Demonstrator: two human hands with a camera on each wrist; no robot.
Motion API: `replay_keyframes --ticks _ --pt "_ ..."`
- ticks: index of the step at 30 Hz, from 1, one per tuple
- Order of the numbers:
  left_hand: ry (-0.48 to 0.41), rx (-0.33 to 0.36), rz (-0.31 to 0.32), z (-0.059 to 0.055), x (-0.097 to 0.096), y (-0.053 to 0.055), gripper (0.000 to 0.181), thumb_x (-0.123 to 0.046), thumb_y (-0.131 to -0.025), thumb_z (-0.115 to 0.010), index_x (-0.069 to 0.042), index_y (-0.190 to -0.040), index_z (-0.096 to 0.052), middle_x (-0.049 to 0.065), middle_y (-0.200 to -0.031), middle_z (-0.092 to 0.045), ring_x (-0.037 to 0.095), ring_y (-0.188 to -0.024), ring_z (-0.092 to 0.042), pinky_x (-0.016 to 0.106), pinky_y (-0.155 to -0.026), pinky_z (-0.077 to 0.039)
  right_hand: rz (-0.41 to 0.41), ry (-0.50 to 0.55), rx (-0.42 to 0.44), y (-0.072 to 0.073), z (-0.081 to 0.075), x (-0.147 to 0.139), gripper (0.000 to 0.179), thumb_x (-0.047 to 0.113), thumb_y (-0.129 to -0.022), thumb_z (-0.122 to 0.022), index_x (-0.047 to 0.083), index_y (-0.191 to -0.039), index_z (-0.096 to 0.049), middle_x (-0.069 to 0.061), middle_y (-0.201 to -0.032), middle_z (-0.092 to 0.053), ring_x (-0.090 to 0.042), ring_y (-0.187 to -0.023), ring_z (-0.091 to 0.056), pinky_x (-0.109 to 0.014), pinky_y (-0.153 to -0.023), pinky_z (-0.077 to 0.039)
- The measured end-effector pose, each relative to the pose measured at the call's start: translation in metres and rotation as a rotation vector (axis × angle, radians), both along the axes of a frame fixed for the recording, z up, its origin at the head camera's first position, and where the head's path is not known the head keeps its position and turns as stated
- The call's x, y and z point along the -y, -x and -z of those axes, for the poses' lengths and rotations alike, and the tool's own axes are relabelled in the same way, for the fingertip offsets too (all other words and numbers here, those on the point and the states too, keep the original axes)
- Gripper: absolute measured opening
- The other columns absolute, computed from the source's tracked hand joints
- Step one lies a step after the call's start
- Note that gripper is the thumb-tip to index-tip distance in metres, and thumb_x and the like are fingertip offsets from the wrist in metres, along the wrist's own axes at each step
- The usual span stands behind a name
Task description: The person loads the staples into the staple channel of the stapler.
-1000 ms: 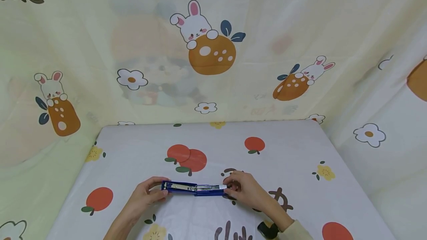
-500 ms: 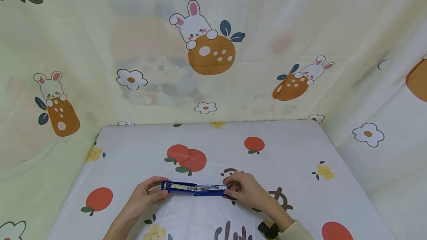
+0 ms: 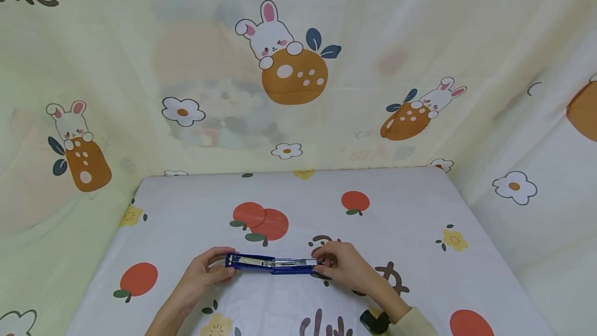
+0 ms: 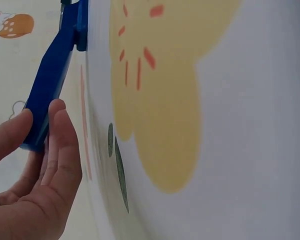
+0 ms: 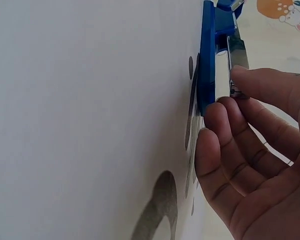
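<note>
A blue stapler [image 3: 294, 268] lies spread wide on the table, its metal staple channel facing up. My left hand [image 3: 202, 274] pinches the end of the lifted-back cover [image 4: 42, 85] between thumb and fingers. At the opposite end, my right hand [image 3: 342, 266] has its thumb and fingertips at the end of the silver channel. In the right wrist view the thumb [image 5: 260, 82] presses the metal part above the blue base [image 5: 207, 65], with the fingertips curled just below. Whether staples lie in the channel is too small to tell.
A printed cloth [image 3: 396, 222] with fruit and flowers covers the table. Behind and at the sides hang pale curtains [image 3: 210, 56] with rabbit prints. A dark object [image 3: 374, 321] sits by the right wrist, its kind unclear.
At the channel's right end, a pale tip seen a second ago no longer shows beside the right fingertips. Both hands and the stapler otherwise stay in place.
</note>
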State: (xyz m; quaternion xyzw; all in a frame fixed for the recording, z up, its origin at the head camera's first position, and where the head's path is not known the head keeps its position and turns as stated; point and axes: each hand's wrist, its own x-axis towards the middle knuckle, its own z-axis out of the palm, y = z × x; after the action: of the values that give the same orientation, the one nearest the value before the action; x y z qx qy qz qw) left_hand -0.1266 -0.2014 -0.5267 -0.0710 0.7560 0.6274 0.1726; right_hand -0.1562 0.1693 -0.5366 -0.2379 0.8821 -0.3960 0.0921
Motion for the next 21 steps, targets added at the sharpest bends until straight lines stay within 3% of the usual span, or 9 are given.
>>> replay_keyframes --ticks 6,21 --pt "-0.024 -0.013 0.033 0.0008 -0.0019 0.0013 0.050 -0.004 -0.097 -0.074 0.002 -0.144 -0.057 0.029 -0.147 -0.056 0.023 -0.107 -0.074 0.028 -0.087 -0.066 0.001 0.002 0.012 -0.0002 -0.0014 -0.0002 0.020 0.017 -0.093 -0.083 0.009 -0.111 -0.079 0.002 -0.099 -0.075 0.000 -0.078 -0.059 -0.017 -0.067 -0.053" --pt "-0.012 -0.011 0.023 0.0001 -0.0036 0.0017 0.048 -0.003 -0.095 -0.076 -0.001 -0.141 -0.061 0.027 -0.147 -0.058 0.025 -0.109 -0.075 0.030 -0.087 -0.066 0.005 -0.013 0.023 -0.0002 -0.0053 0.0021 0.021 0.017 -0.093 -0.083 0.008 -0.112 -0.079 0.002 -0.098 -0.074 -0.001 -0.078 -0.059 -0.017 -0.067 -0.053"
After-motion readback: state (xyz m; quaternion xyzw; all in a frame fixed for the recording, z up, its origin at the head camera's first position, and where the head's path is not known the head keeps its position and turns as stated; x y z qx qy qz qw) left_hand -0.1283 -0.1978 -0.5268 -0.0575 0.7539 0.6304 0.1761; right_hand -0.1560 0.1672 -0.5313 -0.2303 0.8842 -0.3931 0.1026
